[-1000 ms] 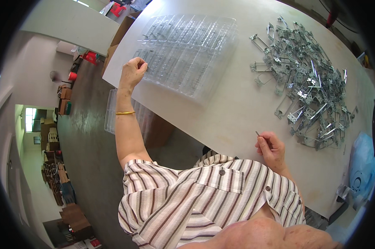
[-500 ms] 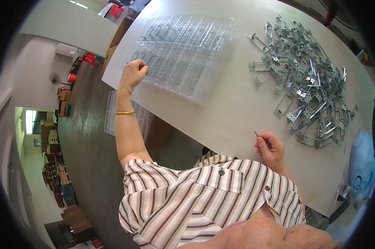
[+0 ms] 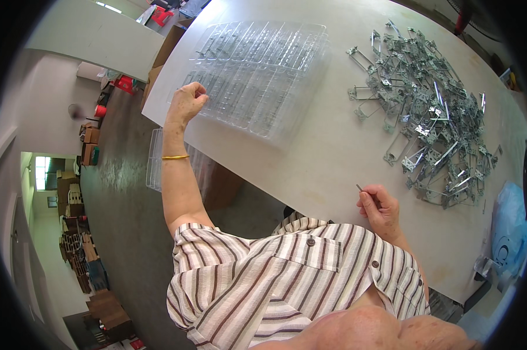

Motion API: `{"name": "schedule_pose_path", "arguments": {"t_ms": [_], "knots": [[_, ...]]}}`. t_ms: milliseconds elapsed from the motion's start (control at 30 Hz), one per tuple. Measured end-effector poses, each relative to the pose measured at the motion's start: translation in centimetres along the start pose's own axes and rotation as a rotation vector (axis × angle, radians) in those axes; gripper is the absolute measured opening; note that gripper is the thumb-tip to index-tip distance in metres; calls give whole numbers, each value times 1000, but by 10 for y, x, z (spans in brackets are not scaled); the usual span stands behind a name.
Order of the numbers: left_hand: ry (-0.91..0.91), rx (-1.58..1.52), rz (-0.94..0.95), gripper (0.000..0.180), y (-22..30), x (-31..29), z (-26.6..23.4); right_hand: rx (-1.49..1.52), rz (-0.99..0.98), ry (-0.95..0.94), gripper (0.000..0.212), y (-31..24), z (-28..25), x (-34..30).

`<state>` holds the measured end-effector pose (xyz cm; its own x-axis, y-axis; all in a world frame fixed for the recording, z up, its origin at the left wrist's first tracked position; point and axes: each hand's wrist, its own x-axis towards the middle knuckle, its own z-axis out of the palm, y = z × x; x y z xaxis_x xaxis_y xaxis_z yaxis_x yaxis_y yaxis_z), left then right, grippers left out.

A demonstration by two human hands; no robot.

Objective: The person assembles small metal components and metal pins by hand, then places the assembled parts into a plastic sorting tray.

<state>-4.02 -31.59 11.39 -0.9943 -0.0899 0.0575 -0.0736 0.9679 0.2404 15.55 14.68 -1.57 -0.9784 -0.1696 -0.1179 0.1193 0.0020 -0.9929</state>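
At the near left end of a clear plastic tray (image 3: 310,79), my left hand (image 3: 187,101) hovers or rests with its fingers bent and drawn together. What its fingertips hold, if anything, is hidden behind the hand. Rows of long compartments in the tray carry small metal parts (image 3: 220,87), mostly toward its left side. Close to my body, my right hand (image 3: 380,207) pinches a thin grey metal strip (image 3: 359,187) between thumb and fingers. Its short end sticks out up and to the left.
A large heap of metal brackets (image 3: 433,116) with bent wire-like frames covers the table's right side. A blue plastic bag (image 3: 507,224) sits at the right edge. Below the table's left edge are another clear tray (image 3: 155,157) and a brown carton (image 3: 222,184).
My left hand has shifted very slightly, its fingers a little less tightly curled. My right hand stays in place with the metal strip.
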Motion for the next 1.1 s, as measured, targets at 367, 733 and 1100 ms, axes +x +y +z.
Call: {"name": "schedule_pose_path", "arguments": {"t_ms": [367,733,1100], "knots": [[435,115,167,19,50,-13,-3,-15,41,22,8,-5,-1,-3],[596,-489,1196,19,248,-102,-8,143,72,16,9,-4,-5,-1],[138,-1286,1418,27,319,-142,20,302,121,24,10,1,-16,0]]}}
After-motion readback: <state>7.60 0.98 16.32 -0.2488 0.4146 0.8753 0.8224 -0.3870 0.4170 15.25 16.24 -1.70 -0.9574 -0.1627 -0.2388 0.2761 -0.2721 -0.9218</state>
